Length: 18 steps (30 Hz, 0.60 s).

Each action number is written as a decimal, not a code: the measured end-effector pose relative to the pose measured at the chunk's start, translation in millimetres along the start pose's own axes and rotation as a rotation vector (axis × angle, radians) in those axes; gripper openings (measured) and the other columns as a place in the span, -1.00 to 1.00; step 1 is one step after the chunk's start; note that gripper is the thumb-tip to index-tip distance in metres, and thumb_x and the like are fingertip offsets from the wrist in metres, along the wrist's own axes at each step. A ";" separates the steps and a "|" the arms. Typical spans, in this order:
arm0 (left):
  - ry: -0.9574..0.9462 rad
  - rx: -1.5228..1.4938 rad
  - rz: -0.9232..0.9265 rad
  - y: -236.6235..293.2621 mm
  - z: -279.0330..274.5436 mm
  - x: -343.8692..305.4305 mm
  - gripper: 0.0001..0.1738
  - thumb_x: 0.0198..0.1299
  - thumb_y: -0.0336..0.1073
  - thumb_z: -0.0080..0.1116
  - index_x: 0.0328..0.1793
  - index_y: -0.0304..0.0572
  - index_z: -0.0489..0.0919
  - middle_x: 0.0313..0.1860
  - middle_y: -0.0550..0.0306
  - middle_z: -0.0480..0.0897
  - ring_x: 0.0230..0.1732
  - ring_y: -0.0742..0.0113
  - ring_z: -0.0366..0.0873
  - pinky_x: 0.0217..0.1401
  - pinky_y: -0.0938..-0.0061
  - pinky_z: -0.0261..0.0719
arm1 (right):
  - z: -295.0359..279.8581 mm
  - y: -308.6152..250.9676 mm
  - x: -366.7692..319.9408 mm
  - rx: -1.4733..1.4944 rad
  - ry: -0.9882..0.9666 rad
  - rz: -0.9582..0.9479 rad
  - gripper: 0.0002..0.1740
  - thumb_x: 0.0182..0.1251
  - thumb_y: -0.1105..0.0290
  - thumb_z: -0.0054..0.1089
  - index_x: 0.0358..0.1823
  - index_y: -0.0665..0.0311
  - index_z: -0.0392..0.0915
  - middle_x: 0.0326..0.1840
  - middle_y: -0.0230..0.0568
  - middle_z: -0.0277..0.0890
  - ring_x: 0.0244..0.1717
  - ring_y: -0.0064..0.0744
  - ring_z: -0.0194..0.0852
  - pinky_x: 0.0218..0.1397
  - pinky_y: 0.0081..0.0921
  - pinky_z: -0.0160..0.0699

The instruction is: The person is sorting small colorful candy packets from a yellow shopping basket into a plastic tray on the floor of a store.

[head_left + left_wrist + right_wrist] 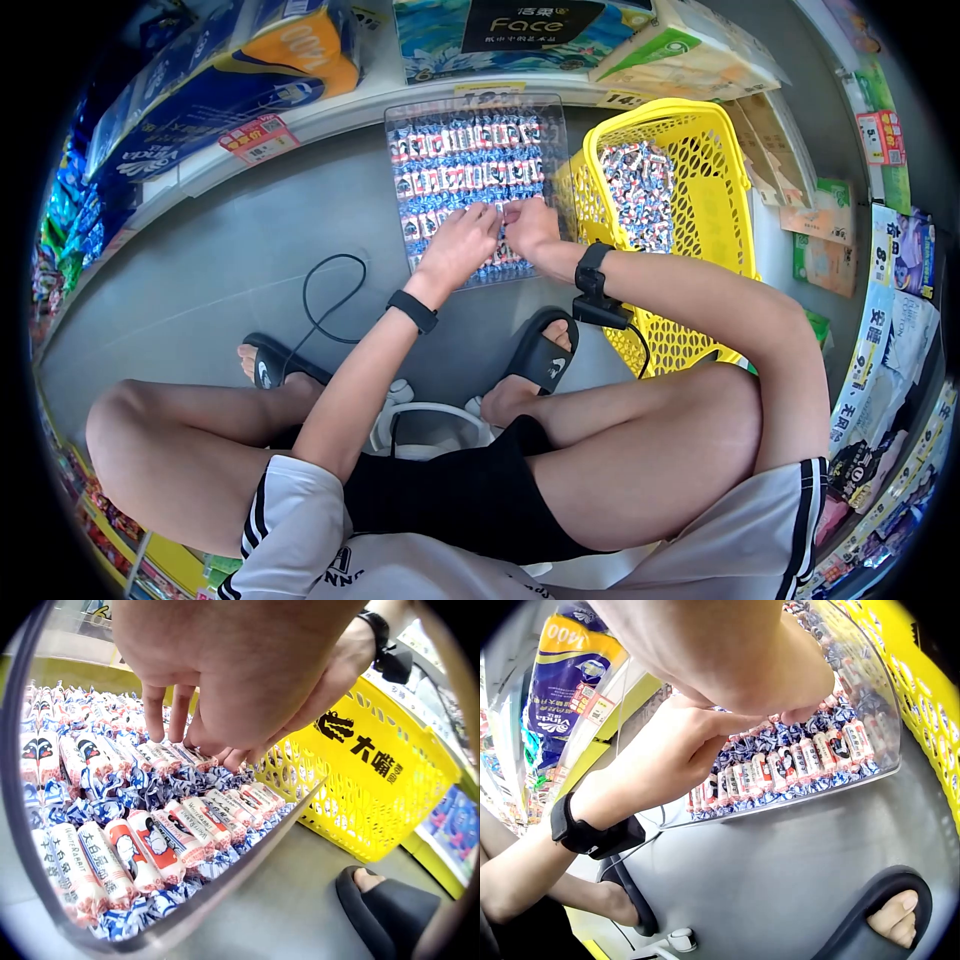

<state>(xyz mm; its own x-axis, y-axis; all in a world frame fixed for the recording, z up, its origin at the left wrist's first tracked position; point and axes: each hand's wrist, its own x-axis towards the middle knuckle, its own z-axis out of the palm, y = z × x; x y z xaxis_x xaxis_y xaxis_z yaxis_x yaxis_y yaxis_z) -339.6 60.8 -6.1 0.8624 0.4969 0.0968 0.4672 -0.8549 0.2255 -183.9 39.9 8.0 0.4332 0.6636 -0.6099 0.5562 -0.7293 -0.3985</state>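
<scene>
White Rabbit candies [142, 855], in white, red and blue wrappers, lie in neat rows inside a clear plastic box [889, 739] on the floor. Both hands reach in over the rows at the near half of the box. My left hand [462, 240] has its fingers [154, 712] pointing down, tips at a row of candies. Beside it my right hand [532, 225] is bent in toward the same row, thumb and fingers close to the left fingertips. Its fingertips are mostly hidden in both wrist views, and I cannot tell whether they pinch a candy.
Right of the box stands a yellow basket [665, 108] with a heap of loose similar candies [640, 190]. Shelves of tissue packs [525, 45] border the far side. A black cable [318, 300] runs over the floor between the box and the sandalled feet [545, 350].
</scene>
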 end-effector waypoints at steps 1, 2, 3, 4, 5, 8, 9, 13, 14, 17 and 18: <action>0.001 0.001 0.001 0.5 -1.7 -0.1 -0.54 0.15 -0.43 0.20 0.21 -0.40 0.62 0.09 0.09 0.63 0.21 0.22 0.55 0.23 0.35 0.63 | 0.9 1.5 1.0 -0.013 0.033 -0.033 -0.62 0.27 0.46 0.28 0.12 0.21 0.76 -0.04 -0.07 0.81 0.05 -0.16 0.80 0.21 -0.37 0.70; -0.037 0.021 0.025 -0.4 -3.7 1.0 -0.55 0.15 -0.43 0.20 0.20 -0.41 0.63 0.06 0.11 0.61 0.20 0.23 0.54 0.20 0.35 0.63 | 1.3 2.3 2.8 -0.012 0.036 -0.036 -0.62 0.27 0.46 0.28 0.12 0.21 0.76 -0.04 -0.07 0.81 0.05 -0.16 0.80 0.21 -0.37 0.70; -0.075 0.040 0.047 -1.2 -4.3 1.5 -0.56 0.15 -0.43 0.19 0.18 -0.42 0.63 0.04 0.12 0.59 0.19 0.24 0.53 0.18 0.35 0.62 | 1.9 2.7 3.2 0.000 0.032 -0.034 -0.62 0.27 0.45 0.27 0.13 0.22 0.75 -0.04 -0.08 0.81 0.05 -0.17 0.80 0.21 -0.37 0.70; -0.075 0.041 0.045 -1.1 -4.3 1.2 -0.56 0.15 -0.43 0.19 0.18 -0.42 0.63 0.04 0.12 0.59 0.19 0.24 0.53 0.18 0.35 0.62 | 3.1 3.5 2.9 0.012 0.025 -0.030 -0.61 0.28 0.45 0.27 0.14 0.23 0.75 -0.04 -0.09 0.81 0.05 -0.18 0.80 0.21 -0.37 0.70; -0.063 0.061 0.051 -0.5 -4.4 1.1 -0.56 0.15 -0.42 0.20 0.17 -0.44 0.62 0.04 0.12 0.58 0.18 0.24 0.52 0.18 0.35 0.63 | 3.9 4.2 3.3 0.013 0.025 -0.030 -0.61 0.28 0.45 0.27 0.14 0.23 0.75 -0.04 -0.09 0.81 0.05 -0.18 0.80 0.21 -0.37 0.70; -0.056 0.049 0.048 1.6 3.4 -0.8 -0.55 0.15 -0.42 0.20 0.18 -0.48 0.61 0.06 0.10 0.56 0.17 0.23 0.51 0.19 0.35 0.64 | 4.0 7.0 5.3 -0.001 0.010 -0.042 -0.63 0.29 0.45 0.27 0.12 0.25 0.75 -0.03 -0.10 0.81 0.06 -0.20 0.80 0.22 -0.37 0.70; -0.065 0.016 0.039 2.3 2.9 -0.8 -0.53 0.15 -0.41 0.20 0.19 -0.50 0.60 0.08 0.09 0.55 0.17 0.22 0.51 0.20 0.35 0.65 | 3.7 6.3 5.0 0.004 0.010 -0.038 -0.63 0.29 0.45 0.28 0.12 0.25 0.75 -0.03 -0.10 0.81 0.06 -0.20 0.80 0.22 -0.38 0.70; -0.081 0.039 0.038 4.0 0.7 -4.1 -0.49 0.16 -0.42 0.19 0.26 -0.54 0.56 0.12 0.04 0.53 0.18 0.19 0.50 0.20 0.36 0.66 | -2.6 1.7 2.1 0.024 -0.031 -0.036 -0.63 0.28 0.47 0.28 0.13 0.26 0.75 -0.01 -0.09 0.81 0.08 -0.20 0.80 0.23 -0.39 0.69; -0.066 0.029 0.035 3.4 0.2 -5.2 -0.47 0.18 -0.42 0.18 0.29 -0.55 0.54 0.16 0.02 0.52 0.18 0.16 0.50 0.20 0.37 0.67 | -4.2 -1.1 1.5 0.025 -0.030 -0.037 -0.63 0.28 0.47 0.28 0.13 0.26 0.75 -0.01 -0.09 0.81 0.08 -0.20 0.80 0.23 -0.39 0.69; -0.067 0.009 0.023 3.1 -0.9 -5.2 -0.42 0.19 -0.40 0.20 0.34 -0.53 0.51 0.22 -0.01 0.51 0.20 0.12 0.49 0.20 0.36 0.67 | -6.1 -1.1 3.3 -0.014 -0.043 -0.023 -0.62 0.29 0.43 0.28 0.14 0.22 0.75 0.03 -0.03 0.79 0.10 -0.15 0.78 0.25 -0.37 0.68; -0.087 0.001 0.012 2.1 -3.2 -5.1 -0.40 0.19 -0.38 0.21 0.37 -0.51 0.50 0.25 -0.02 0.50 0.21 0.11 0.49 0.20 0.36 0.67 | -8.8 -4.3 0.7 -0.039 -0.043 0.000 -0.63 0.29 0.41 0.27 0.13 0.19 0.76 0.04 0.01 0.78 0.12 -0.11 0.77 0.26 -0.35 0.67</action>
<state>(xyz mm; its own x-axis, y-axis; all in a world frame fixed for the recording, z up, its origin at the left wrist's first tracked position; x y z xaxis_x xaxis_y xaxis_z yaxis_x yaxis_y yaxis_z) -343.6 56.9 -2.9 0.8814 0.4721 0.0146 0.4573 -0.8607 0.2239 -179.8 45.0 15.3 0.4024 0.6555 -0.6391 0.5843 -0.7213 -0.3719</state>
